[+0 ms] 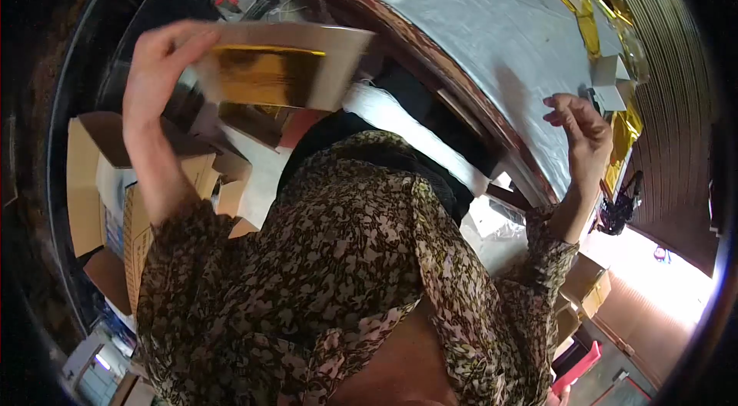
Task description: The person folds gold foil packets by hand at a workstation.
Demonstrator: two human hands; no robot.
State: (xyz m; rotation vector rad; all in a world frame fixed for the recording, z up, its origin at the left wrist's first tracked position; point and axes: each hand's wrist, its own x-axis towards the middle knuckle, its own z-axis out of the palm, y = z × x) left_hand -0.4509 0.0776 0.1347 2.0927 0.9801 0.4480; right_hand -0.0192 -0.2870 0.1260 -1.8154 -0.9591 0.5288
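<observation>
My left hand (165, 68) grips the upper left corner of a flat, clear-edged piece with a shiny gold panel (269, 71), thumb on its front. The piece hangs over the gap between my body and the work table. On the right, my right hand (582, 125) is raised over the table's near edge, its fingers curled and the thumb near them. Whether something small is between those fingertips cannot be made out. A small white box (611, 83) stands just beyond my right hand.
The table (492, 29) has a grey plastic-like cover and a worn brown edge. Gold foil strips (588, 21) lie along its far right side. Open cardboard boxes (84, 183) stand at the left, others (588, 287) at the lower right. Part of a person's hand (560, 397) shows at the bottom right.
</observation>
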